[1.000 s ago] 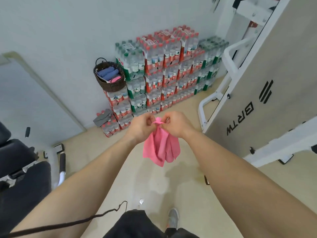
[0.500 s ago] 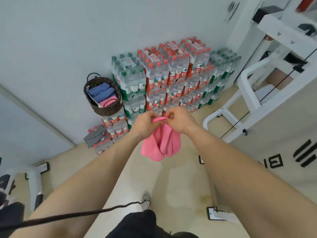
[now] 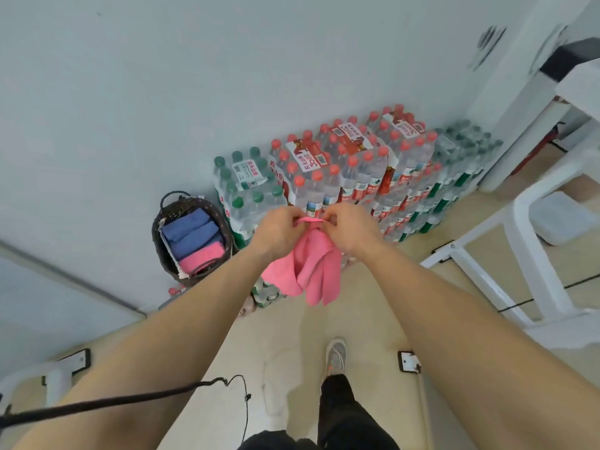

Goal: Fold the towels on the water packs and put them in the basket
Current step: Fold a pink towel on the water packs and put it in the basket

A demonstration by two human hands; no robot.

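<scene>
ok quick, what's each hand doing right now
Left hand: closed, pinching the top edge of the pink towel.
Right hand: closed, pinching the same top edge, close beside the left; the towel hangs below.

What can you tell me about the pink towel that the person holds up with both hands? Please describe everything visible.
The pink towel looks like soft, slightly fluffy cloth in one plain colour. The left hand and the right hand pinch its top edge, close together, so a short taut strip runs between them. The rest hangs down in loose, uneven folds, not yet neatly folded. It is in the air in front of the water packs; only the hands hold it.
</scene>
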